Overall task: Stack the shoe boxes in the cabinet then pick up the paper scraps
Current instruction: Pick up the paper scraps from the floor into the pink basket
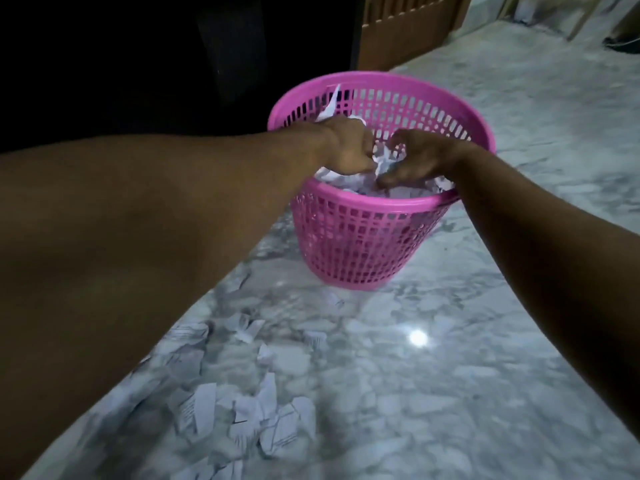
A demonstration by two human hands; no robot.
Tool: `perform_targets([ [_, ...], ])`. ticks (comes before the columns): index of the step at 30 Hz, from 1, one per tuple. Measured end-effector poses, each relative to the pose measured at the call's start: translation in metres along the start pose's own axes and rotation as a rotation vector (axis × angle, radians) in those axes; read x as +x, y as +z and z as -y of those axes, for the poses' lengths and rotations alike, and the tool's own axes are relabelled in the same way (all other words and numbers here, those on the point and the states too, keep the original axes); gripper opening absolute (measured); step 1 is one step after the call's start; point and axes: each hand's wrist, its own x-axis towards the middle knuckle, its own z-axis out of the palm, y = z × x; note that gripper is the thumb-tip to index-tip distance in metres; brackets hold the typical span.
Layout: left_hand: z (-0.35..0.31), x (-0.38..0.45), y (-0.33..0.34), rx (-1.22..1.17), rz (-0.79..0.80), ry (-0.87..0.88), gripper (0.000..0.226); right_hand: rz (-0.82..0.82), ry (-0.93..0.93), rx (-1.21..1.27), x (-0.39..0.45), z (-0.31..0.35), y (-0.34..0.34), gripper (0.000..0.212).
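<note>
both hands, left hand [348,147] and right hand [414,161], pinched crumpled paper scraps [384,157] over the pink basket [363,237] to drop them in.

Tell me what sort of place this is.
Probably a room in a home: polished marble floor, a wooden slatted door behind, and a pink plastic basket taking paper scraps.
</note>
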Motion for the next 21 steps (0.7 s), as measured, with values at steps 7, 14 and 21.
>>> perform_targets([
  [7,0.012,-0.026,-0.017,-0.161,-0.21,0.047,0.024,-0.199,-0.048,-0.085,-0.006,0.011,-0.007,0.065],
  [14,0.043,-0.119,-0.009,-0.399,-0.737,0.052,0.024,-0.719,-0.372,0.023,-0.046,0.069,-0.003,0.051],
  [21,0.051,-0.275,0.118,-0.549,-0.754,-0.254,0.03,-0.715,-0.733,0.239,-0.123,0.125,0.128,0.038],
])
